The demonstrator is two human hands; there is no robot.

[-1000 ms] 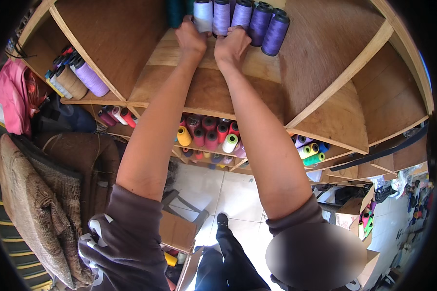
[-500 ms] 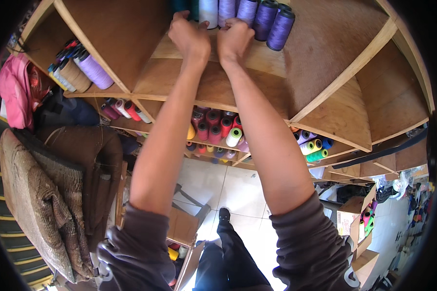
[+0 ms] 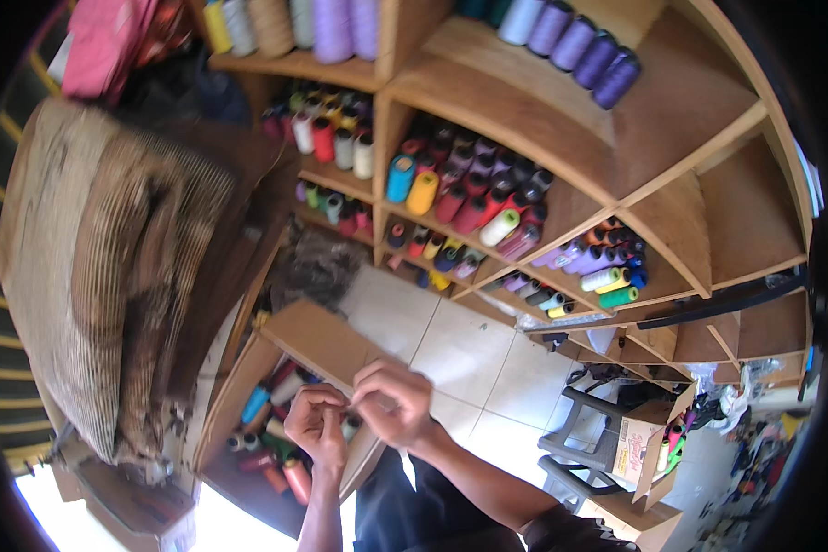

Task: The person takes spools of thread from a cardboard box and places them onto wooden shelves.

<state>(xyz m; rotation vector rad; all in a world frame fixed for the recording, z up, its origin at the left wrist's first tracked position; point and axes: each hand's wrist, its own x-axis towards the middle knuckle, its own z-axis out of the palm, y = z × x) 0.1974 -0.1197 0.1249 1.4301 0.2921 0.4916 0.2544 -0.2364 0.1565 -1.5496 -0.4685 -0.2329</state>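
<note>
My left hand [image 3: 317, 429] and my right hand [image 3: 396, 401] meet fingertip to fingertip, low over an open cardboard box [image 3: 315, 339]. Both are closed in a pinch, and whatever lies between the fingers is too small to make out. Below them, thread spools lie loose in the box, among them a blue spool [image 3: 255, 403] and an orange-red spool [image 3: 297, 480]. On the upper shelf, away from my hands, a row of purple thread cones [image 3: 575, 42] stands beside a pale cone [image 3: 522, 20].
A wooden shelf unit [image 3: 501, 92] holds many colored spools in compartments ahead. Folded brown ribbed fabric [image 3: 110, 276] is piled at the left. To the right are a grey plastic chair [image 3: 580, 428] and another cardboard box [image 3: 639, 446] with bright spools, on the tiled floor [image 3: 488, 368].
Both hands have come down from the cones on the upper shelf to above the open box. The view has turned, so the shelf compartments and the box show more fully.
</note>
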